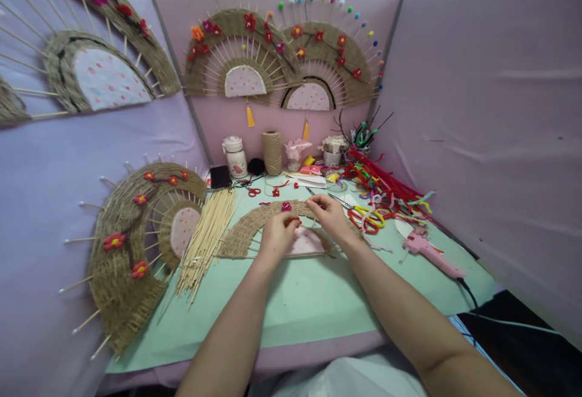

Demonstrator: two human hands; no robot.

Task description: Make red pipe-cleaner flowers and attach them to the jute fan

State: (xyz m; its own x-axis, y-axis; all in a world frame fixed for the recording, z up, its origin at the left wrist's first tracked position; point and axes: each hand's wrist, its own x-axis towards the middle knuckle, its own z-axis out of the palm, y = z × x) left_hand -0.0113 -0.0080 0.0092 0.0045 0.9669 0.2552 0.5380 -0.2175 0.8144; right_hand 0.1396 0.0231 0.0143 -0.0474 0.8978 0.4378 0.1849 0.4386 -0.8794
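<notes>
Both my hands are over a half-round woven twine fan [237,233] lying on the table. My left hand [275,238] pinches a small red piece [298,222], mostly hidden by the fingers, above the fan's spotted white centre [308,241]. My right hand [331,216] is raised at the fan's upper right, thumb and fingertips pressed together; whatever they hold is too small to make out. Between the hands, a magenta flower [286,206] sits on the fan's upper rim. Another small magenta piece [264,204] lies just left of it.
Thin wooden sticks [207,242] lie left of the fan. Yellow-handled scissors [369,216], red-handled scissors [364,225] and a pink glue gun [431,254] with its cord are at right. Behind stand a twine spool [271,153], a white bottle [235,157] and heaped pipe cleaners [386,188].
</notes>
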